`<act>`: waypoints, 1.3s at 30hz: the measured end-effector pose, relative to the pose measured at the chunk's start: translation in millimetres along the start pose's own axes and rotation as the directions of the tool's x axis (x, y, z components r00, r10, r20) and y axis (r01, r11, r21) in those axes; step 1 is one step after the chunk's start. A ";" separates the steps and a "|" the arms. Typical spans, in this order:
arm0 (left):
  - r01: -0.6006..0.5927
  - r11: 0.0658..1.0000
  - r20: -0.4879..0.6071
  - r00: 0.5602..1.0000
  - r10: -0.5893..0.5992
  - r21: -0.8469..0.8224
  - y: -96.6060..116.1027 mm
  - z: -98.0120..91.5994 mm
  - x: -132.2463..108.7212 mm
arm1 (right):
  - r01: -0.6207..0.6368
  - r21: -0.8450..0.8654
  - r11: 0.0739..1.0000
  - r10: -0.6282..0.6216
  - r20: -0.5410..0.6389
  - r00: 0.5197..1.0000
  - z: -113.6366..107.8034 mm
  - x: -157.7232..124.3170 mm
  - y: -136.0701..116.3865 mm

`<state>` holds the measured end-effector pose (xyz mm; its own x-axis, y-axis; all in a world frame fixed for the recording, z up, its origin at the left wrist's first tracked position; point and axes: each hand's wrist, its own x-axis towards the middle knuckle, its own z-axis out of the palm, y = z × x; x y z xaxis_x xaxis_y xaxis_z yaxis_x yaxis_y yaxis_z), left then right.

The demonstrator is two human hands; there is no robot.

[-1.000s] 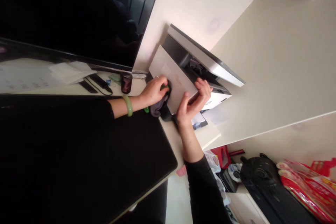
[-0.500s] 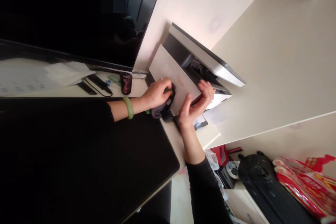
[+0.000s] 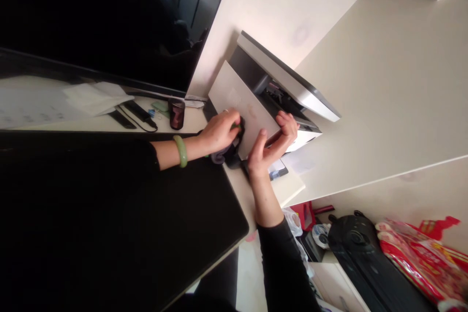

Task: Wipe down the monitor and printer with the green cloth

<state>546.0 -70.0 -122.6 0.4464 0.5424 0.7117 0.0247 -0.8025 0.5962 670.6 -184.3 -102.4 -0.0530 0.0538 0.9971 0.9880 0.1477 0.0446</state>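
Note:
A grey-white printer (image 3: 252, 107) stands on the desk by the wall with its top lid (image 3: 288, 75) raised and dark inner parts showing. My right hand (image 3: 272, 144) grips the edge of its pale panel, thumb on the near side and fingers curled at the far edge. My left hand (image 3: 221, 131), with a green bangle (image 3: 180, 151) on the wrist, is closed against the panel's lower side. Its fingertips pinch something small; a bit of green shows there, but I cannot make out what it is. Below that hand lies a dark bundle (image 3: 219, 156), partly hidden.
A large black screen (image 3: 109, 24) fills the upper left. Along the desk behind the black mat (image 3: 127, 224) lie white tissues (image 3: 95, 100), a black cable (image 3: 137, 112) and a dark jar (image 3: 177, 113). Lower right, a black suitcase (image 3: 360, 253) stands beside red packages (image 3: 420, 253).
Both hands keep nearly the same hold on the printer and the small thing. The view has shifted slightly.

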 end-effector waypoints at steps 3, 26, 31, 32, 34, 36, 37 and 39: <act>-0.016 1.000 0.009 1.000 0.016 -0.009 0.0 0.7 -0.1 | 0.011 0.000 1.000 -0.011 0.002 1.000 0.4 0.0 1.0; -0.067 0.998 -0.008 0.998 0.067 0.018 -5.1 2.2 0.5 | 0.031 0.017 0.999 -0.031 0.003 1.000 -2.3 -1.2 5.9; 0.104 0.994 -0.055 0.993 -0.102 0.036 -22.8 -2.9 10.6 | 0.000 0.016 1.000 -0.001 0.034 0.999 -3.9 -1.9 6.1; 0.115 0.993 -0.056 0.992 -0.113 0.032 -23.8 -3.0 11.2 | -0.003 0.017 1.000 0.002 0.033 0.999 -4.1 -2.0 6.0; 0.128 0.991 -0.063 0.990 -0.126 0.028 -22.8 -2.1 12.3 | -0.005 0.022 1.000 0.004 0.029 1.000 -4.2 -1.9 5.6; 0.137 0.990 -0.078 0.988 -0.135 0.031 -19.1 -0.3 14.3 | -0.005 0.027 1.000 0.004 0.026 1.000 -3.8 -1.7 5.0; 0.142 0.989 -0.090 0.986 -0.139 0.033 -16.7 0.7 15.4 | -0.004 0.026 1.000 0.003 0.024 1.000 -3.5 -1.5 4.7; 0.149 0.988 -0.119 0.982 -0.144 0.036 -12.0 2.7 16.5 | -0.002 0.025 1.000 0.002 0.016 1.000 -2.9 -1.4 4.2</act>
<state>555.5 -52.1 -119.0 0.3285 0.6779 0.6576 0.1229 -0.7210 0.6819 675.3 -186.7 -103.4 -0.0536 0.0703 0.9961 0.9842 0.1722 0.0408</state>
